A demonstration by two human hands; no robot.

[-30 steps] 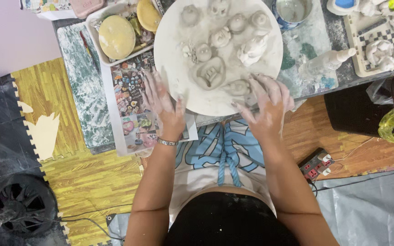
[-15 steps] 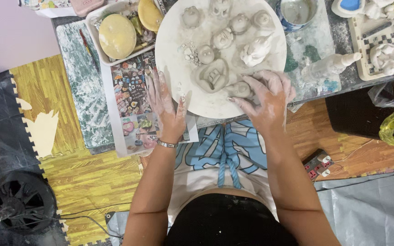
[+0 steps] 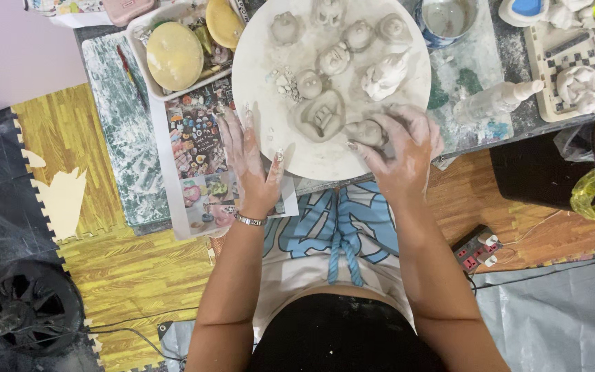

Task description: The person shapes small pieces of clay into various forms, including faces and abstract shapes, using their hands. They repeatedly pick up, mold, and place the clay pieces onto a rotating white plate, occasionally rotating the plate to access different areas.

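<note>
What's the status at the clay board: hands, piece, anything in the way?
Left hand flat on round board edge. Right hand cupped on small clay lump. Open-mouth clay piece sits right beside it; other figures further back.

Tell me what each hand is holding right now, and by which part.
The right hand grips a small grey clay piece at its right end, on the round white board. The left hand holds nothing; it rests flat on the board's left edge.

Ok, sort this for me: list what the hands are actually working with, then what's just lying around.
In use:
- left hand, resting on the round white board
- right hand, on a clay lump
- small clay figures on the board

Lying about:
- tray with yellow sponges
- spray bottle
- water cup
- checkered tray of figures
- power strip on the floor
</note>
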